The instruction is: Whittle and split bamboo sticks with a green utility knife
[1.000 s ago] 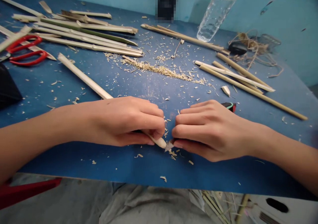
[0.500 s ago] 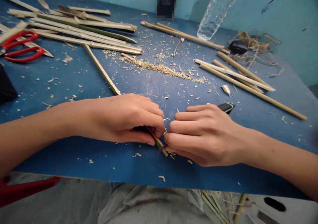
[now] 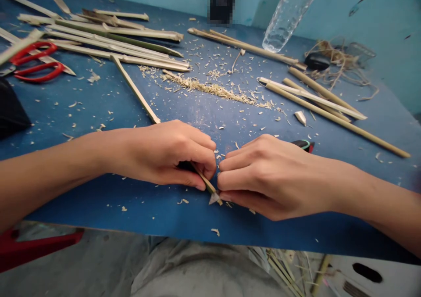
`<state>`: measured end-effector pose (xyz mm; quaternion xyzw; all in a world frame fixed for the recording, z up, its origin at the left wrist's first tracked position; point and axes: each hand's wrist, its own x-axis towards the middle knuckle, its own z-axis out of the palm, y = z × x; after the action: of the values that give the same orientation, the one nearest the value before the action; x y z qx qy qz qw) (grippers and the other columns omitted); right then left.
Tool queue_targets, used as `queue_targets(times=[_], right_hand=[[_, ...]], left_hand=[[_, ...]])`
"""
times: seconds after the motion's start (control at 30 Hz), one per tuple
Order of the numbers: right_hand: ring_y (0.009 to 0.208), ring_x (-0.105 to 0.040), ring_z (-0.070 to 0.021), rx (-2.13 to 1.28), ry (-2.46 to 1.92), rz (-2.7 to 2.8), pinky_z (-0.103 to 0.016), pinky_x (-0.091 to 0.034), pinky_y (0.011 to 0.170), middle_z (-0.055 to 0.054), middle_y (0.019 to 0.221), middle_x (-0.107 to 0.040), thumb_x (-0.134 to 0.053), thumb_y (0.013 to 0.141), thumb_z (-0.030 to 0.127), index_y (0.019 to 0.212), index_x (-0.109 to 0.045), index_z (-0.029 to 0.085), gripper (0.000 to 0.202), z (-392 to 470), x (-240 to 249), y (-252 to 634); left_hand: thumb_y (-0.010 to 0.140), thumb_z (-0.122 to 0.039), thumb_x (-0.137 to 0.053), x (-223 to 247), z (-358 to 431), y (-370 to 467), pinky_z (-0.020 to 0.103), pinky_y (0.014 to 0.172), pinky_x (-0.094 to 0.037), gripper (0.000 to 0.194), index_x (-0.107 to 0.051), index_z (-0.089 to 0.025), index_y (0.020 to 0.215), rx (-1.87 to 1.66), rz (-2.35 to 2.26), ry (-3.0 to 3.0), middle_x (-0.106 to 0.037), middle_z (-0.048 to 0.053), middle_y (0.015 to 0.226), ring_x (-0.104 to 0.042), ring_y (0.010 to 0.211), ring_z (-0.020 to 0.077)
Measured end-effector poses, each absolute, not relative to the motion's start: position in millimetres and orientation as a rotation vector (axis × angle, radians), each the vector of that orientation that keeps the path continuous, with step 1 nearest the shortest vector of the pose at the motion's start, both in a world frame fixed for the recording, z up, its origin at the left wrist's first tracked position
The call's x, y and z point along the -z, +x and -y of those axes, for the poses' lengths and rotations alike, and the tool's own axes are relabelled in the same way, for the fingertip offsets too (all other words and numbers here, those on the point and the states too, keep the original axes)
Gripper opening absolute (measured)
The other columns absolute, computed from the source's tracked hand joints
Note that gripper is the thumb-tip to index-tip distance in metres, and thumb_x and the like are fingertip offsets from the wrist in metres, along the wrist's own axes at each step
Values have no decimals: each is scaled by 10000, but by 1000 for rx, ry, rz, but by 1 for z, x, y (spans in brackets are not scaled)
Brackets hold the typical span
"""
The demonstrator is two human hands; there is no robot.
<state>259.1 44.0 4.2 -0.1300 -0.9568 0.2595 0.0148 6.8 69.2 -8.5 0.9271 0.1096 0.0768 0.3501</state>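
Observation:
My left hand [image 3: 174, 154] is closed around a split bamboo strip [image 3: 135, 88], which runs slantwise beneath it from the far left. The strip's near end pokes out below the thumb and forefinger. My right hand [image 3: 272, 178] grips a craft knife [image 3: 304, 145]; its dark handle end, with teal and red trim, shows behind the knuckles. By the right thumb, the pointed blade lies across the strip's near end, touching or almost touching it. Most of the handle and the middle of the strip are hidden by my hands.
Several bamboo strips [image 3: 118, 42] lie at the back left beside red-handled scissors [image 3: 39, 71]. More sticks [image 3: 342, 119] rest on the right. A plastic bottle [image 3: 283, 20] and tangled string [image 3: 342, 62] are at the back. Shavings [image 3: 213, 88] are heaped mid-table; the front edge is close.
My right hand has tilted a little, and the blade now shows more of its flat side at the strip's end. My left hand keeps its hold. The view has shifted slightly.

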Motion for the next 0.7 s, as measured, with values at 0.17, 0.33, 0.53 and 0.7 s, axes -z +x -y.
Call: queue_targets(times=[0.17,0.33,0.53,0.7], right_hand=[[722,-548,-128,-911,-389,2982,-310,-264,586,31,826,-668,-581,1043,229,845,-634,215,206,-52,-9,255],[743,-591,-134,-968,-322,3024,-295,-290,604,22,857,-721,-616,1018,219,899,-711,237,154,-58,-13,253],[760,-609,-125,-1035,-275,3072,-273,-323,605,46,888,-737,-617,1018,229,936,-735,257,146,-67,-15,251],[749,-604,-125,-1025,-242,3150,-272,-324,607,39,875,-744,-647,1020,277,895,-750,246,165,-72,-18,247]], left_hand=[[970,-150,-704,8,-69,8,245,709,-439,55,-699,-203,957,-201,-276,2423,-642,10,841,-613,766,153],[960,-143,-713,8,-69,10,244,709,-447,67,-695,-207,952,-216,-253,2408,-644,10,832,-613,753,154],[941,-121,-735,8,-69,10,239,720,-448,87,-700,-200,955,-209,-257,2387,-655,10,837,-618,773,151],[948,-104,-722,8,-69,8,242,742,-444,76,-700,-177,940,-199,-259,2370,-660,15,847,-610,804,152]])
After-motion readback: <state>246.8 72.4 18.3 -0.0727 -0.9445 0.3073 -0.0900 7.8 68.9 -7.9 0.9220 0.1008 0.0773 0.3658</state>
